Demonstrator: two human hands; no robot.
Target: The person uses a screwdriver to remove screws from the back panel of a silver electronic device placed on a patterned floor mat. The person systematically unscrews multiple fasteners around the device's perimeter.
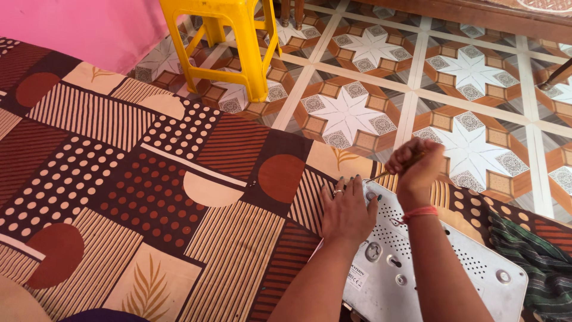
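Two hands at work on a white device on the patterned bedsheet.

I see my left hand [347, 213] lying flat, fingers spread, on the near corner of the white perforated device [429, 262], which rests at the sheet's [149, 197] edge near the tiled floor [471, 71]. My right hand [417, 164] has its grip clamped around a screwdriver [381, 176], tip angled down to the device's corner. A yellow plastic stool [229, 42] stands well apart.

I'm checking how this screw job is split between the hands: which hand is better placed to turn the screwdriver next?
Probably the right hand: it already grips the screwdriver, tip at the white device's corner. The left hand lies flat, steadying it.
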